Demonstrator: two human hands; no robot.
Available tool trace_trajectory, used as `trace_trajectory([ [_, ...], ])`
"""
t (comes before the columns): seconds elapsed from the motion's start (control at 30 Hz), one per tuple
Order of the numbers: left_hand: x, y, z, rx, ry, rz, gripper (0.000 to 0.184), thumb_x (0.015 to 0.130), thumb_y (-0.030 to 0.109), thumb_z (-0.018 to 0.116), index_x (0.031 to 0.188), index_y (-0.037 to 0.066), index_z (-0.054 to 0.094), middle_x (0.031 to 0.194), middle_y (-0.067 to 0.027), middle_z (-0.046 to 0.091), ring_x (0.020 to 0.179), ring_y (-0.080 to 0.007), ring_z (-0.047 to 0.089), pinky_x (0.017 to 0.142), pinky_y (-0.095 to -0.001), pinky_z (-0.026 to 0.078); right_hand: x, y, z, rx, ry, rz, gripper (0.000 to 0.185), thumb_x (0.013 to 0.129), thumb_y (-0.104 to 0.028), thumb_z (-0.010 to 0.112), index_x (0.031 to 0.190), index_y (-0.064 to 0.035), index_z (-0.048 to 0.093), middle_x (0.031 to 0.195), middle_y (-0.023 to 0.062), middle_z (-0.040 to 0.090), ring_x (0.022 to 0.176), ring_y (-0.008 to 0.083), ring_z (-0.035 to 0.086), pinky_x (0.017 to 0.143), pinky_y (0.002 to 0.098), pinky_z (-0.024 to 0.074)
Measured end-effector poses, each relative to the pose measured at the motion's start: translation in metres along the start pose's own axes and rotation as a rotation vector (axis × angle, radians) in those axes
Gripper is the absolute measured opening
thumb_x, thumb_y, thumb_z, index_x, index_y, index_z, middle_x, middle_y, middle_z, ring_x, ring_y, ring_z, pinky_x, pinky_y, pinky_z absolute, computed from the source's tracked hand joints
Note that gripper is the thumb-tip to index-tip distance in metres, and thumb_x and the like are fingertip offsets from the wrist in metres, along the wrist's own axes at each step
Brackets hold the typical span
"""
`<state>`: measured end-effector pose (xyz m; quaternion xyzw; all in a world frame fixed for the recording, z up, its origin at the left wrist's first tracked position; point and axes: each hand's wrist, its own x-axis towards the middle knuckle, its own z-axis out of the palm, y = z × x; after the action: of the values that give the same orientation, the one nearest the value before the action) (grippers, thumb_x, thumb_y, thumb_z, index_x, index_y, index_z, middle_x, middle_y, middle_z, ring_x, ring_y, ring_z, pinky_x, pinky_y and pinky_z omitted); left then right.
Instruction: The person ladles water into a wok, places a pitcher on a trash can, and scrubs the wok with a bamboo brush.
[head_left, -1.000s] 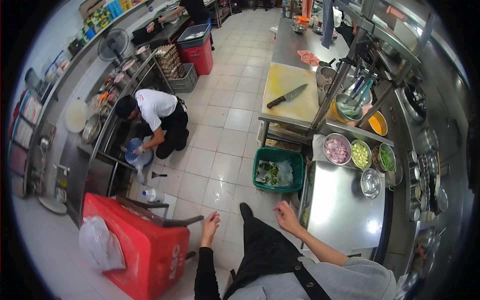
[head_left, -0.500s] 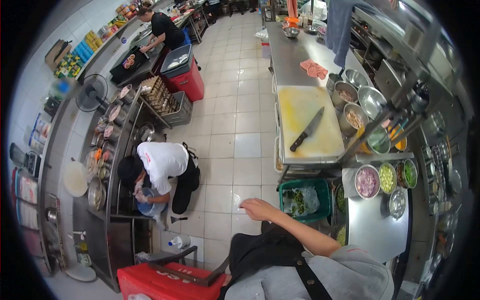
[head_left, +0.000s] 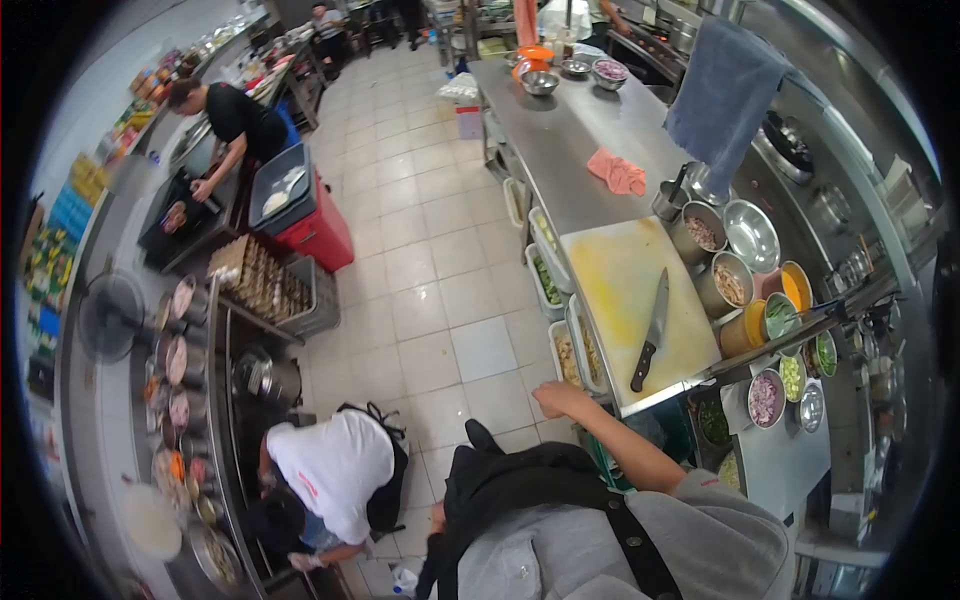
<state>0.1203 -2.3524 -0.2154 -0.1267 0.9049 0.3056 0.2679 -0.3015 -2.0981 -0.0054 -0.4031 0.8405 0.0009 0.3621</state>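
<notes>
My right hand (head_left: 560,400) hangs in front of the near left corner of the worktable. Its fingers are loosely curled, and no object shows in it. Close by on the table lies a white cutting board (head_left: 605,290) with yellow stains. A large kitchen knife (head_left: 656,318) rests on it, its dark handle toward me. Of my left hand (head_left: 437,516) only a small part shows beside my black apron; its fingers are hidden.
Steel bowls and pots of chopped food, including a bowl of chopped onion (head_left: 766,398), stand right of the board. A person in a white shirt (head_left: 335,465) crouches at the left counter. Another person (head_left: 240,125) works farther back, near a red bin (head_left: 322,228). An orange cloth (head_left: 617,172) lies on the worktable.
My view has moved forward along the aisle, bringing the worktable and cutting board nearer. The red box and chair have left view. Part of my left hand now shows.
</notes>
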Motion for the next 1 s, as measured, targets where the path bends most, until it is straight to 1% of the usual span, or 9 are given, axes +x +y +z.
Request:
trace_trajectory([
  [0.2, 0.204, -0.086, -0.224, -0.504, -0.077, -0.302, 0.036, 0.086, 0.019, 0.057, 0.117, 0.002, 0.061, 0.105, -0.0126, 0.067, 0.086, -0.0233, 0.066, 0.067, -0.0352, 0.053, 0.003, 0.003, -0.019, 0.41, 0.201, 0.24, 0.03, 0.088, -0.019, 0.047, 0.104, -0.0005, 0.064, 0.104, 0.0252, 0.064, 0.101, 0.0419, 0.061, 0.087, 0.05, 0.0491],
  [0.37, 0.346, -0.031, -0.408, -0.879, 0.207, -0.306, 0.044, 0.089, 0.015, 0.053, 0.13, 0.0, 0.053, 0.113, -0.0129, 0.065, 0.092, -0.0247, 0.064, 0.075, -0.038, 0.053, 0.082, 0.024, 0.017, 0.566, 0.292, 0.37, 0.031, 0.09, -0.02, 0.043, 0.101, -0.0002, 0.064, 0.1, 0.0252, 0.065, 0.098, 0.0436, 0.061, 0.088, 0.0512, 0.0474],
  [0.53, 0.463, -0.008, -0.449, -0.985, 0.12, -0.211, 0.04, 0.091, 0.017, 0.053, 0.127, -0.001, 0.053, 0.116, -0.0134, 0.064, 0.092, -0.0228, 0.065, 0.08, -0.0383, 0.053, 0.163, 0.058, -0.115, 0.672, 0.204, 0.361, 0.031, 0.091, -0.021, 0.043, 0.105, 0.0001, 0.062, 0.105, 0.0259, 0.064, 0.104, 0.0425, 0.059, 0.09, 0.0499, 0.0459],
  [0.63, 0.509, -0.038, -0.431, -0.111, -0.142, 0.564, 0.036, 0.086, 0.008, 0.054, 0.121, 0.004, 0.061, 0.119, -0.0054, 0.062, 0.096, -0.0201, 0.064, 0.073, -0.0372, 0.056, 0.228, 0.101, -0.199, 0.552, 0.27, 0.287, 0.03, 0.089, -0.017, 0.045, 0.106, 0.0011, 0.062, 0.106, 0.0255, 0.063, 0.107, 0.0411, 0.058, 0.093, 0.048, 0.046],
  [0.67, 0.504, 0.021, -0.451, -0.5, -0.346, -0.288, 0.035, 0.085, 0.011, 0.058, 0.119, 0.004, 0.064, 0.122, -0.007, 0.062, 0.102, -0.0205, 0.063, 0.08, -0.0364, 0.055, 0.255, 0.121, -0.232, 0.523, 0.348, 0.264, 0.03, 0.089, -0.016, 0.045, 0.106, 0.0011, 0.062, 0.107, 0.025, 0.063, 0.108, 0.0407, 0.058, 0.092, 0.0481, 0.0467],
  [0.7, 0.537, -0.032, -0.428, -0.08, -0.282, 0.547, 0.037, 0.089, 0.024, 0.058, 0.12, 0.005, 0.065, 0.121, -0.0103, 0.065, 0.107, -0.0213, 0.062, 0.081, -0.0364, 0.053, 0.281, 0.136, -0.265, 0.499, 0.416, 0.239, 0.029, 0.088, -0.015, 0.044, 0.106, 0.0012, 0.062, 0.109, 0.0245, 0.063, 0.108, 0.0404, 0.059, 0.091, 0.0482, 0.0475],
  [0.77, 0.533, 0.019, -0.466, -0.157, -0.319, -0.104, 0.038, 0.096, 0.027, 0.047, 0.121, 0.003, 0.063, 0.119, -0.015, 0.066, 0.113, -0.0264, 0.06, 0.096, -0.0361, 0.046, 0.321, 0.152, -0.339, 0.415, 0.494, 0.198, 0.028, 0.088, -0.013, 0.044, 0.107, 0.0011, 0.061, 0.111, 0.0233, 0.063, 0.108, 0.0394, 0.059, 0.091, 0.048, 0.0484],
  [0.87, 0.575, 0.001, -0.521, -0.364, 0.048, 0.309, 0.039, 0.098, 0.028, 0.042, 0.117, 0.003, 0.066, 0.118, -0.0128, 0.066, 0.11, -0.0259, 0.06, 0.096, -0.0346, 0.045, 0.365, 0.161, -0.461, 0.29, 0.605, 0.158, 0.024, 0.089, -0.012, 0.045, 0.104, 0.0006, 0.059, 0.109, 0.0213, 0.062, 0.107, 0.0373, 0.059, 0.089, 0.0479, 0.049],
  [1.0, 0.622, 0.029, -0.626, -1.035, -0.132, -0.367, 0.044, 0.091, 0.032, 0.057, 0.124, 0.003, 0.058, 0.12, -0.007, 0.06, 0.102, -0.0222, 0.059, 0.082, -0.0405, 0.048, 0.419, 0.167, -0.581, 0.179, 0.737, 0.062, 0.021, 0.091, -0.013, 0.047, 0.103, 0.0004, 0.057, 0.104, 0.0199, 0.061, 0.103, 0.0362, 0.059, 0.087, 0.0478, 0.0488],
])
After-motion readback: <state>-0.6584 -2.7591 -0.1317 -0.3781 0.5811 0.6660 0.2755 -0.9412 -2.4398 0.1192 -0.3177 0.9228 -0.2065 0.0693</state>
